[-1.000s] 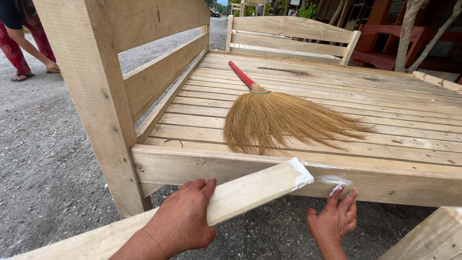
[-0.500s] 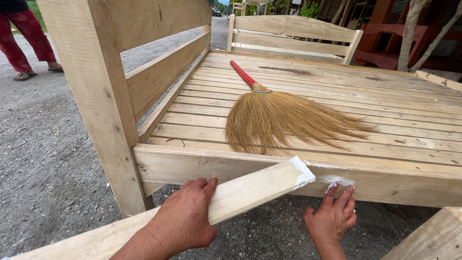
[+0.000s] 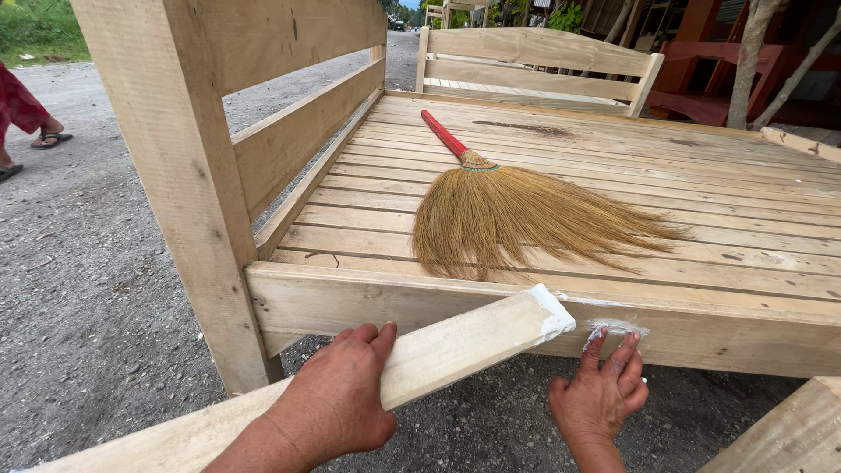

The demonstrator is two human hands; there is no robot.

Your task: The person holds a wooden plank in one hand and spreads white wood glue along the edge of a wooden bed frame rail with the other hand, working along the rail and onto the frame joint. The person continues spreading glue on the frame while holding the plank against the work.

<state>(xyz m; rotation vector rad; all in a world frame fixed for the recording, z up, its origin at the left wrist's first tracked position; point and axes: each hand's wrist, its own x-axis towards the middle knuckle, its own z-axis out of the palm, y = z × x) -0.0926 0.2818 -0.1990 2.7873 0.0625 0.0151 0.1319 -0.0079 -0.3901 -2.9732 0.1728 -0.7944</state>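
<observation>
My left hand grips a long pale wooden plank whose far end is coated with white glue and rests against the front rail of a bare wooden bed frame. My right hand is spread flat, fingertips touching a white glue smear on that rail, just right of the plank's end. A straw broom with a red handle lies on the bed's slats beyond the rail.
A tall bed post and side boards stand at the left. Gravel ground lies below and to the left. A person's legs and sandals are at the far left. Another plank sits at the bottom right.
My right hand has shifted slightly, its fingertips rubbing over the glue smear on the rail. The plank and my left hand stay in place. The person at the left has moved further out of view.
</observation>
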